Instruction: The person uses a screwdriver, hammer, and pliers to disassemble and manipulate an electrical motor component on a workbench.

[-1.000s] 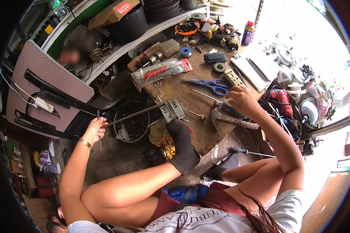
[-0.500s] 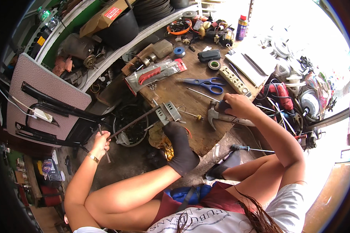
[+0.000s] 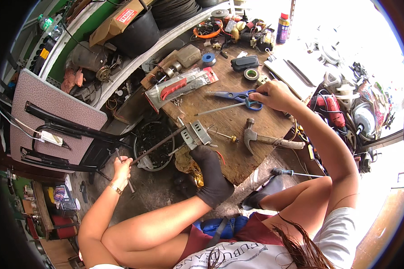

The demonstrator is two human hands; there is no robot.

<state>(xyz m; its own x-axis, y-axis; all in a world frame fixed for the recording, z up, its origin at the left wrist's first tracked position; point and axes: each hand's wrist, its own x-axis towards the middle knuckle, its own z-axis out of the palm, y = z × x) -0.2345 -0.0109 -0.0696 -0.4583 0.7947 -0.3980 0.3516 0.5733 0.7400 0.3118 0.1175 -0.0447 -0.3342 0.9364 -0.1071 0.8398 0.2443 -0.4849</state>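
Observation:
My left hand is closed round the cross-bar end of a long rusty metal rod. At its far end the rod meets a slotted silver metal housing on the bench's near left edge. My foot in a black sock presses against that housing. My right hand grips a screwdriver by its handle, with the shaft pointing left over the bench. Under that hand lie blue-handled scissors. A claw hammer rests nearer me, on the bench's right side.
On the wooden bench lie black tape, a packaged red-handled tool and a spool. A spray can stands far back. Beneath the left edge sits a bucket; a folded chair leans left.
My right hand has lifted away from the hammer area, moving up and back with the screwdriver, which now lies across the scissors' handles. My left hand still holds the rod.

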